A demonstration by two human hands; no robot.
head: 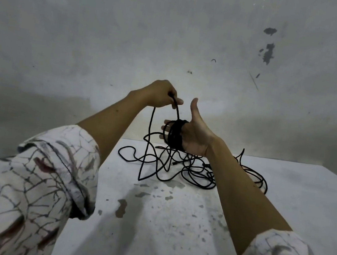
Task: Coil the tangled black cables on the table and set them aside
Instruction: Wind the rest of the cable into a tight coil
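A tangle of black cables [189, 170] lies on the white table [169, 226] near its far edge. My right hand [192, 135] is raised above the tangle, palm towards me, thumb up, fingers straight. Several turns of black cable form a coil [175, 135] wound around those fingers. My left hand [164, 94] is higher and to the left, pinching a strand of the cable [177, 112] that runs down to the coil. Another strand hangs from the left hand down into the tangle.
The table's paint is worn and speckled with grey patches [121, 208] in front of the tangle. A stained white wall [178, 29] rises just behind the table. The table's left edge [109, 157] runs under my left forearm.
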